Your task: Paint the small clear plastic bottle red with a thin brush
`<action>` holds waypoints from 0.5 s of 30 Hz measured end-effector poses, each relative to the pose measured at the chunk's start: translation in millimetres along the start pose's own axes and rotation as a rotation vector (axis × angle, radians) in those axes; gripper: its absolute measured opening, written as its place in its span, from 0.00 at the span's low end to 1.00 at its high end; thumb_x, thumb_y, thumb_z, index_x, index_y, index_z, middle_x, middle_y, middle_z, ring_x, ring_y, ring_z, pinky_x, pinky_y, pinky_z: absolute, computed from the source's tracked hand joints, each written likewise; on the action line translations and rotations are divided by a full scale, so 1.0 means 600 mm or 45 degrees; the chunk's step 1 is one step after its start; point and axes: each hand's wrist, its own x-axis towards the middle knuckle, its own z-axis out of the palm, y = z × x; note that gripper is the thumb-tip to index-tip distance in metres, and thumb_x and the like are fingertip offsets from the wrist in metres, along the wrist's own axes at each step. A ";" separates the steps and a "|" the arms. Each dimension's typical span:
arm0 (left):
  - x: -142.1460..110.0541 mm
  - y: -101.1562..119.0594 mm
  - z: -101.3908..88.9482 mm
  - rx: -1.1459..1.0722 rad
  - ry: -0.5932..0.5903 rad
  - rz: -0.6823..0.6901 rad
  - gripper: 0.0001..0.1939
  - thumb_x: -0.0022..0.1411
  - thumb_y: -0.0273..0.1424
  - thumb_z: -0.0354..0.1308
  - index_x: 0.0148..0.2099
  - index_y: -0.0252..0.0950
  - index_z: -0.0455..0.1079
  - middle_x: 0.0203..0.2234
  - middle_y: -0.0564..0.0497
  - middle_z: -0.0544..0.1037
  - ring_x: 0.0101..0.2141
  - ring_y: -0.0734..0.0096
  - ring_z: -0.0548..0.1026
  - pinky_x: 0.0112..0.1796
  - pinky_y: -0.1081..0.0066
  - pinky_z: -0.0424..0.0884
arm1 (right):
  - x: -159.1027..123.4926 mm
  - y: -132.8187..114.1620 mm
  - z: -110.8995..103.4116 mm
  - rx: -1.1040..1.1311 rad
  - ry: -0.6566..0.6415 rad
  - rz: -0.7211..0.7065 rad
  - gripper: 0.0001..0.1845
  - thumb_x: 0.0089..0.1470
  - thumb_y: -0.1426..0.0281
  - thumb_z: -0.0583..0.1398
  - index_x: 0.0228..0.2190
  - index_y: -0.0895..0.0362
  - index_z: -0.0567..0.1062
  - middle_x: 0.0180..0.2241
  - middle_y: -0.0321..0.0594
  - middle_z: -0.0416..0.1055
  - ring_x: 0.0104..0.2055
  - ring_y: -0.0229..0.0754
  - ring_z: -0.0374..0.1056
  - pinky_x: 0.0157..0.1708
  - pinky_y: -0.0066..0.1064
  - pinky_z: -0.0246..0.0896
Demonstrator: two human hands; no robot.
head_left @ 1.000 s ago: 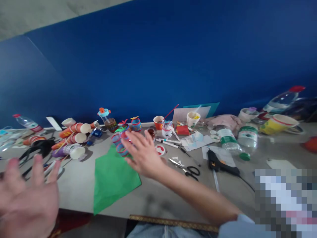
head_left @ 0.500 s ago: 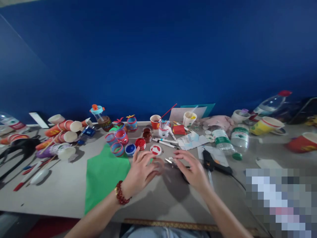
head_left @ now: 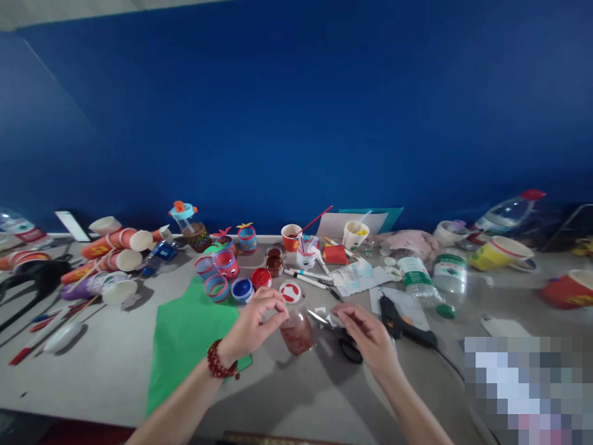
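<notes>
The fingers of my left hand point(head_left: 262, 321) are pinched at the upper left edge of a clear, cup-like plastic piece point(head_left: 298, 337) with a reddish tint. To its right, my right hand point(head_left: 365, 330) has thumb and fingertips pressed together; anything between them is too small to make out. Scissors point(head_left: 351, 350) lie between the hands, beside small white scraps point(head_left: 320, 311). A round white lid with red patches point(head_left: 290, 292) sits just beyond the plastic piece. Green sheet point(head_left: 189, 346) lies under and left of my left wrist.
Open jars of blue paint point(head_left: 242, 288) and red paint point(head_left: 261, 277) stand beyond my left hand, near painted cups point(head_left: 216, 288). A glue gun point(head_left: 405, 322) with its cord lies right of my right hand. Cut bottles point(head_left: 416, 276), markers point(head_left: 308, 279) and stacked paper cups point(head_left: 115, 244) line the back.
My fingers have gone from spread to pinched on both hands. The clear plastic piece now shows by my left fingertips. More of the scissors shows, and the view has tilted slightly.
</notes>
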 end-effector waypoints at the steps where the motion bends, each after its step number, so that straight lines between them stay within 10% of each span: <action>1: 0.002 -0.001 0.000 -0.046 0.013 -0.008 0.13 0.70 0.38 0.58 0.34 0.38 0.74 0.39 0.46 0.80 0.45 0.60 0.74 0.53 0.60 0.67 | -0.003 -0.001 0.002 0.019 0.005 0.020 0.25 0.59 0.46 0.62 0.31 0.55 0.82 0.35 0.46 0.82 0.36 0.49 0.77 0.36 0.33 0.71; 15: 0.003 -0.032 0.014 -0.532 0.241 -0.182 0.20 0.65 0.49 0.62 0.33 0.37 0.74 0.35 0.47 0.78 0.41 0.62 0.75 0.47 0.65 0.70 | -0.057 -0.008 0.056 0.410 -0.057 0.368 0.25 0.50 0.47 0.70 0.26 0.57 0.78 0.23 0.37 0.71 0.25 0.39 0.64 0.27 0.29 0.58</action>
